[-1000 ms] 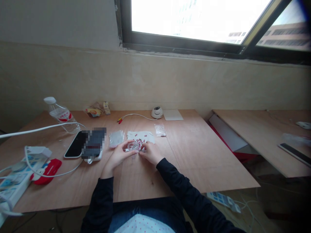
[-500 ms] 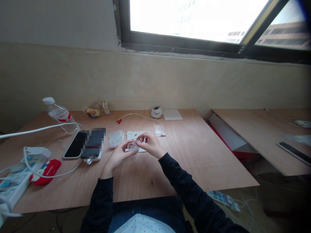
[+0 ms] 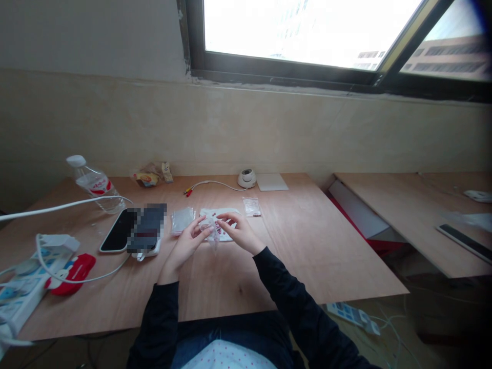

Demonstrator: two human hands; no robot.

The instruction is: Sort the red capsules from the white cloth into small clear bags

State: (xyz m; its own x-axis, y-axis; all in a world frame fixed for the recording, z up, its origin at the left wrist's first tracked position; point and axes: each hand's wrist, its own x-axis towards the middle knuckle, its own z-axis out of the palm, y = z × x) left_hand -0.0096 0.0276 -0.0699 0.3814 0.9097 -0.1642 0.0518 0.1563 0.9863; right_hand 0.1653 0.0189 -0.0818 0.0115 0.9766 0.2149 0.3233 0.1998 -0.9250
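Observation:
A small clear plastic bag [image 3: 214, 238] hangs from my left hand [image 3: 187, 241], its top edge pinched between thumb and fingers. Just right of the bag, my right hand [image 3: 243, 233] has its fingers curved and slightly apart. I see nothing held between them. Under and behind both hands lies a white sheet [image 3: 232, 210] with several small dark red pieces [image 3: 219, 233] on it. Part of the sheet is covered by my hands. A stack of clear bags [image 3: 182, 219] is beside my left fingers. Beyond my right hand rests another small clear bag [image 3: 251, 206].
At left are a phone [image 3: 117, 231], a blurred dark device [image 3: 148, 228], a water bottle [image 3: 96, 182], a power strip [image 3: 19, 297] and a red case [image 3: 79, 274]. A white dome camera [image 3: 246, 178] and a pale card [image 3: 272, 182] stand near the wall. White cables cross the left side.
The bag's rounded mouth faced up between both hands before; now the bag hangs lower from my left hand. My right fingers have drawn away from it and parted.

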